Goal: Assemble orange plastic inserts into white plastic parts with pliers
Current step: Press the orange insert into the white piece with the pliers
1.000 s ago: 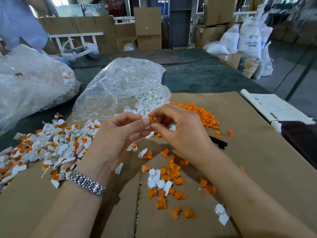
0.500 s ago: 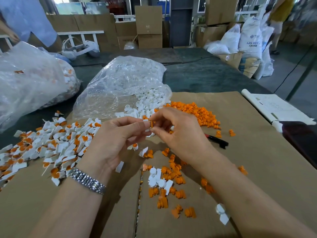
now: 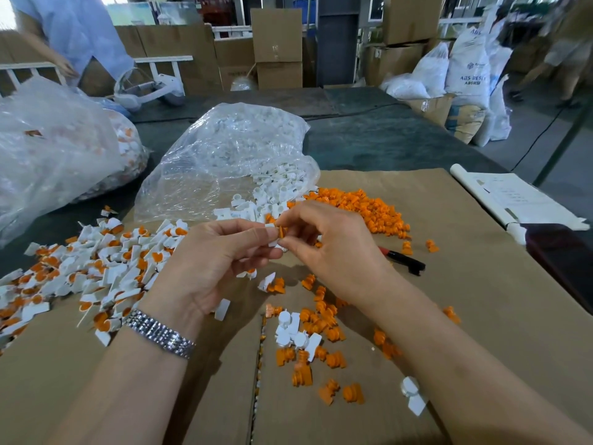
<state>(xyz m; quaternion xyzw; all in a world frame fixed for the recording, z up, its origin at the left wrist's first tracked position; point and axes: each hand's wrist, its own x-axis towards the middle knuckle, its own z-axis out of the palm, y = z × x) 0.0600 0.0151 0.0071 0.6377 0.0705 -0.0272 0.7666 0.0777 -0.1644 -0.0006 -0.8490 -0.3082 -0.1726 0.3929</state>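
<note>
My left hand (image 3: 211,261) pinches a small white plastic part (image 3: 272,241) between thumb and fingers above the cardboard. My right hand (image 3: 333,252) pinches an orange insert (image 3: 281,232) and holds it against that white part. Black-handled pliers (image 3: 405,261) lie on the cardboard just right of my right hand, untouched. A heap of orange inserts (image 3: 369,208) lies behind my hands. Loose orange inserts and white parts (image 3: 308,332) are scattered below them. A pile of assembled white-and-orange pieces (image 3: 96,268) spreads out at the left.
A clear bag of white parts (image 3: 231,155) lies open behind my hands, and a bigger clear bag (image 3: 57,149) at far left. Brown cardboard (image 3: 465,316) covers the table. A rolled white paper (image 3: 513,200) lies at right. A person in blue (image 3: 73,33) stands far left.
My two hands stay together with the insert and white part between the fingertips, shifting only slightly. The person in blue at the back left has come further into view.
</note>
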